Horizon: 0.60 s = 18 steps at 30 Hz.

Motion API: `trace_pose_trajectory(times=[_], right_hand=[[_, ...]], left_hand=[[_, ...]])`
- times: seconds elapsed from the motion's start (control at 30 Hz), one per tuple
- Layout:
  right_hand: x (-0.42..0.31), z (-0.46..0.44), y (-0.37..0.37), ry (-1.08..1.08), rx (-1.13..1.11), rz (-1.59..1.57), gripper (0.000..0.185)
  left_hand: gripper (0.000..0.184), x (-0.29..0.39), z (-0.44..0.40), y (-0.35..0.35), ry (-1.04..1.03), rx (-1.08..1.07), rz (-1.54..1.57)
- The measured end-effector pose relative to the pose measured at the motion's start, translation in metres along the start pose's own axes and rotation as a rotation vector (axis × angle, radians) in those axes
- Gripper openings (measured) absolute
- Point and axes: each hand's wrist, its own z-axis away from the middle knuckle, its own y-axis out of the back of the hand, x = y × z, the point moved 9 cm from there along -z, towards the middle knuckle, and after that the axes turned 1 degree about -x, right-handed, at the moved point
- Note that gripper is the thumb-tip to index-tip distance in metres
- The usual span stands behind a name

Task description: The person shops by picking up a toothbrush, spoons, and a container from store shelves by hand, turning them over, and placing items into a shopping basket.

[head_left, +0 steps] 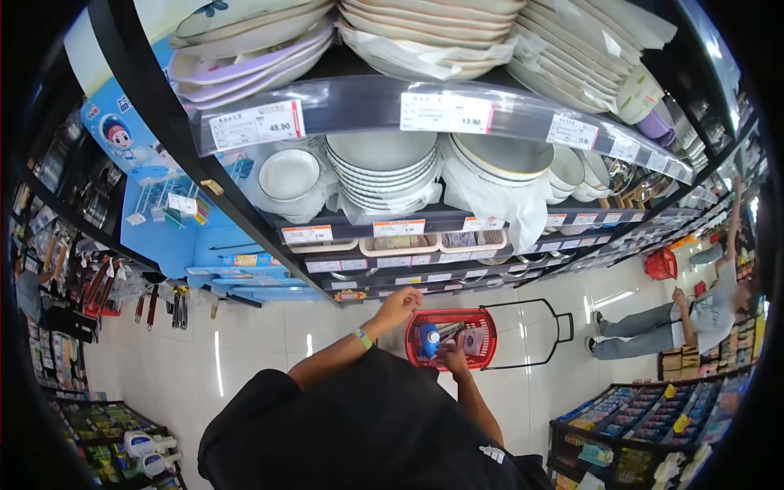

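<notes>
Below me on the floor is a red shopping basket [491,327] with a long black pull handle [563,314] stretched out to the right. Inside it are a blue bottle [429,341] with a white cap, a pinkish package [471,340] and some thin pale items that are hard to make out. My left hand [398,307] hovers by the basket's upper left corner, its fingers loosely apart and nothing visible in them. Over the basket's near side, my right hand [452,357] has curled fingers right beside the bottle. Whatever those fingers hold, if anything, is hidden.
Ahead stands a shelf [351,110] with stacked plates [384,163], bowls [290,174] and price tags. A person [653,322] stands at the right, near another red basket [661,264]. Racks of packaged goods [637,416] fill the lower right; utensils hang at the left.
</notes>
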Motion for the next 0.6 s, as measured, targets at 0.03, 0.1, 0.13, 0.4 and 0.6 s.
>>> trace_pose_trajectory(times=[0.03,0.1,0.13,0.4,0.6], right_hand=[[-0.019,-0.012,-0.01,0.136,-0.004,0.054,0.021],[-0.068,-0.037,-0.024,0.557,0.078,0.358,0.018],[-0.137,0.006,-0.045,0.631,0.157,0.417,0.017],[-0.376,0.088,-0.144,1.049,0.368,0.553,0.024],[-0.385,-0.02,-0.188,1.282,0.564,1.35,0.015]], left_hand=[[0.017,0.016,-0.003,0.003,-0.064,-0.031,0.024],[0.017,0.048,-0.002,0.015,-0.14,0.007,0.063],[0.018,0.066,-0.001,0.025,-0.204,0.05,0.105],[0.024,0.168,0.007,0.091,-0.618,0.387,-0.343],[0.029,0.126,-0.05,0.11,-0.277,0.331,-0.635]])
